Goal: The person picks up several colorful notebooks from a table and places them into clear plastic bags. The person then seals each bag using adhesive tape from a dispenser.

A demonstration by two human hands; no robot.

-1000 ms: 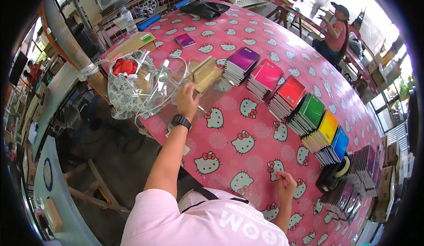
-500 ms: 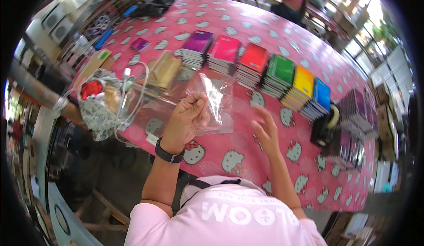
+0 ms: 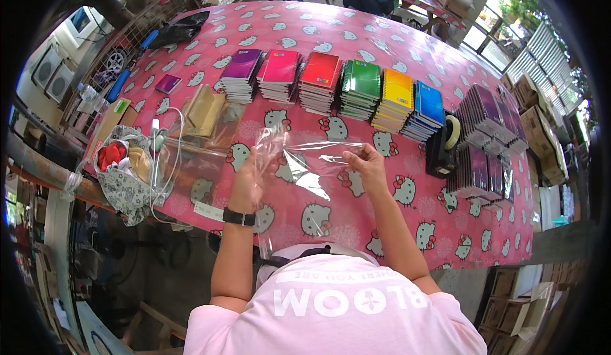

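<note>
A clear plastic bag [image 3: 307,175] is held between the hands, above the near part of the table [image 3: 496,220] and in front of the torso. The hands are set well apart. Its right edge is pinched between the thumb and fingers of the right hand [image 3: 366,166]. The left hand [image 3: 244,180] is raised at the opposite side, its fingers pointed away and overlaid by the film; whether they are closed on it cannot be told. The left forearm is held nearly straight forward, a black wristwatch [image 3: 238,217] being worn; the right is angled inward. Beyond the bag, a row of coloured notebook stacks [image 3: 319,75] is noted, with a black tape dispenser [image 3: 439,154] placed beside the blue end.
</note>
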